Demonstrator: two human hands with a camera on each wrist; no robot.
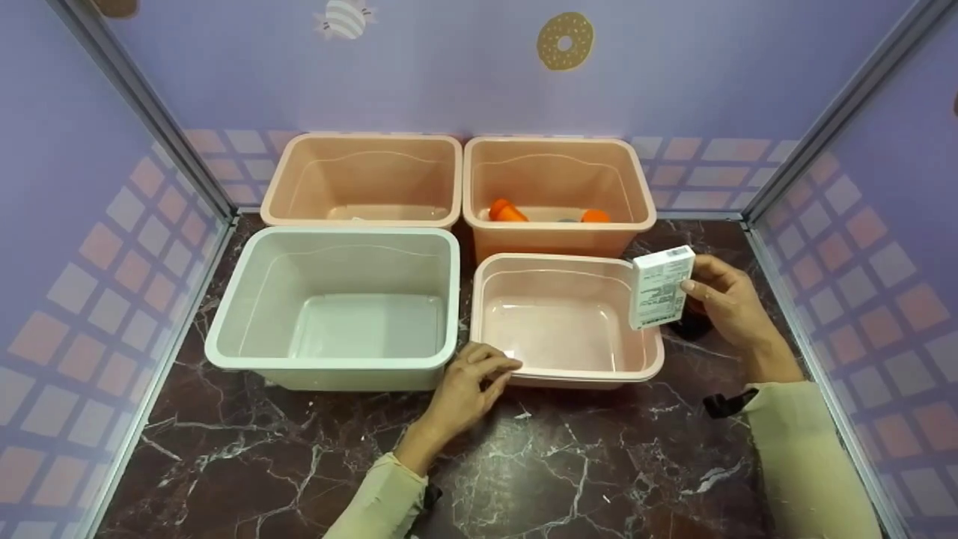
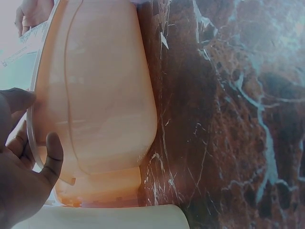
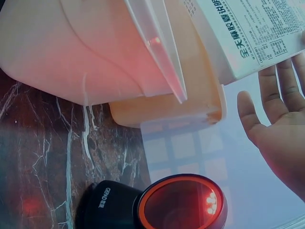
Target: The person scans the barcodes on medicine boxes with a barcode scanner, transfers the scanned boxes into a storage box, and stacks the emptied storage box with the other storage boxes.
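My right hand [image 1: 722, 299] holds a white printed medicine box [image 1: 658, 292] upright above the right rim of the shallow pink bin [image 1: 554, 337]. The right wrist view shows the small print and larger characters on the medicine box [image 3: 257, 38]. At the pink bin's near left corner is my left hand [image 1: 468, 382], its fingers over the rim. In the left wrist view the left thumb [image 2: 53, 157] lies against the outer side of that rim. A black scanner [image 3: 167, 202] with a red-ringed window stands below the right hand in the right wrist view.
A pale green bin [image 1: 337, 367] stands left of the pink one. Behind are two peach bins; the right peach bin [image 1: 557, 236] holds orange items [image 1: 509, 212], and the left peach bin [image 1: 367, 142] adjoins it. Patterned walls enclose the dark marbled table [image 1: 247, 464].
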